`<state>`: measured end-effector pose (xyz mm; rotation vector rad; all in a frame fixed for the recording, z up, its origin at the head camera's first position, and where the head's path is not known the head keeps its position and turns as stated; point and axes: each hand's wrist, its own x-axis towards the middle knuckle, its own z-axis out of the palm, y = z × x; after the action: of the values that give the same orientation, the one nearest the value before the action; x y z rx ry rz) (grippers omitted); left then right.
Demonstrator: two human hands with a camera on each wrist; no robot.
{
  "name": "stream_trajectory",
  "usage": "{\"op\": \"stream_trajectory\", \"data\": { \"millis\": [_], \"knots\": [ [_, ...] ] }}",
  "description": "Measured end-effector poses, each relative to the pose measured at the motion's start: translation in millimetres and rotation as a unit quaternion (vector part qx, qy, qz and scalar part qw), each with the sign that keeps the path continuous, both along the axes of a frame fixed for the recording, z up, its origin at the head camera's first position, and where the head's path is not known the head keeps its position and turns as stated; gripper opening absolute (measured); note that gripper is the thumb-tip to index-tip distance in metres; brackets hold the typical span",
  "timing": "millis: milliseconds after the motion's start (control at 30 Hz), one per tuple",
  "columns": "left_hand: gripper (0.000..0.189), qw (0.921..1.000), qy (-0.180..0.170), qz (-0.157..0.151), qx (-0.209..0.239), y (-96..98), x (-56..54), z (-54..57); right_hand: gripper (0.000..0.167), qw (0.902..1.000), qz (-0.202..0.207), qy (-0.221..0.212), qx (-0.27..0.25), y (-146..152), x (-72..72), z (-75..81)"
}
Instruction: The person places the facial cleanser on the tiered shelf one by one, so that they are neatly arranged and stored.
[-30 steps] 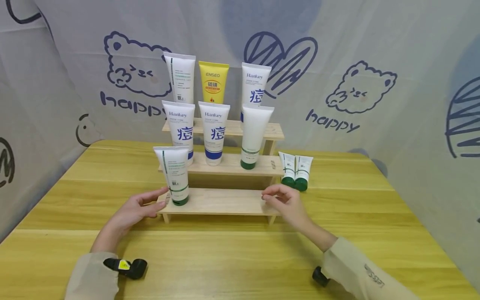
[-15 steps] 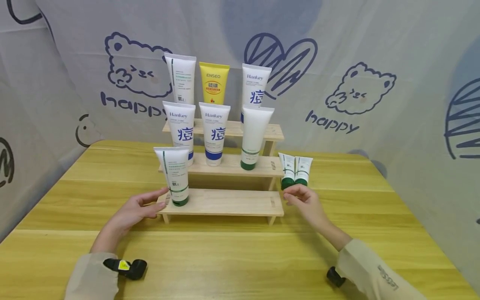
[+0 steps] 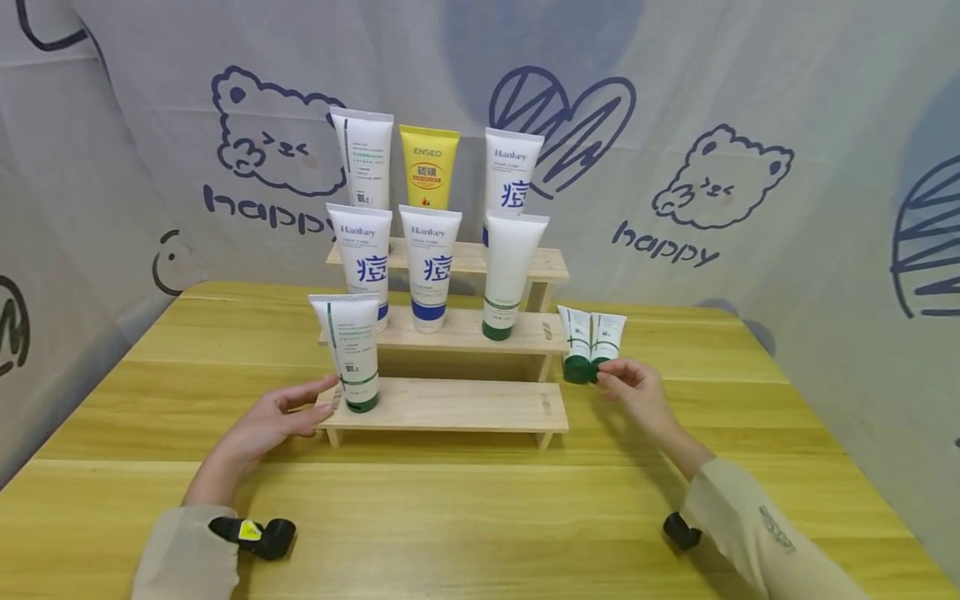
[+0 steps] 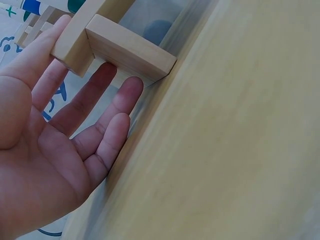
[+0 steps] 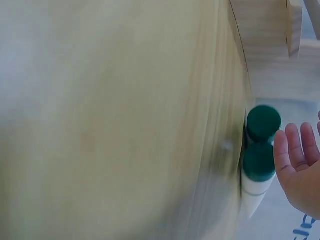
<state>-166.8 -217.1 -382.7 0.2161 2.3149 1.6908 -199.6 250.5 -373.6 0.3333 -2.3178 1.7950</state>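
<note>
A three-tier wooden stand holds upright squeeze tubes. My left hand is at the left end of the bottom shelf, beside a white tube with a green cap. In the left wrist view, the thumb lies along the shelf end and the other fingers reach loosely toward the shelf's leg. Two small white tubes with green caps stand side by side right of the stand, a left one and a right one. My right hand has its fingertips at the right one's cap, fingers extended.
The middle shelf bears two blue-banded white tubes and a plain white tube with a green cap. On the top shelf are a yellow tube and two white ones. A patterned cloth hangs behind the wooden table.
My right hand has moved right, from the right end of the bottom shelf to the small tubes' caps. The left hand has stayed at the shelf's left end.
</note>
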Motion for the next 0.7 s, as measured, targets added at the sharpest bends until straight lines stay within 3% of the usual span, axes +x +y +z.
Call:
{"op": "stream_trajectory", "data": {
  "millis": [200, 467, 700],
  "knots": [
    [0.061, 1.0000, 0.001, -0.002, 0.004, 0.8, -0.6, -0.7, 0.021, 0.9989, -0.043, -0.018, 0.005, 11.7, -13.8, -5.5],
    [0.060, 0.9999, 0.004, 0.002, 0.015, 0.1, -0.3, -1.6, 0.032, 0.9904, -0.095, -0.071, 0.071, 21.4, -31.5, -3.8],
    [0.060, 0.9998, 0.003, 0.003, 0.018, 0.5, 0.8, -0.2, 0.054, 0.9811, -0.078, -0.150, 0.094, 27.4, -41.4, -4.9]
  ]
}}
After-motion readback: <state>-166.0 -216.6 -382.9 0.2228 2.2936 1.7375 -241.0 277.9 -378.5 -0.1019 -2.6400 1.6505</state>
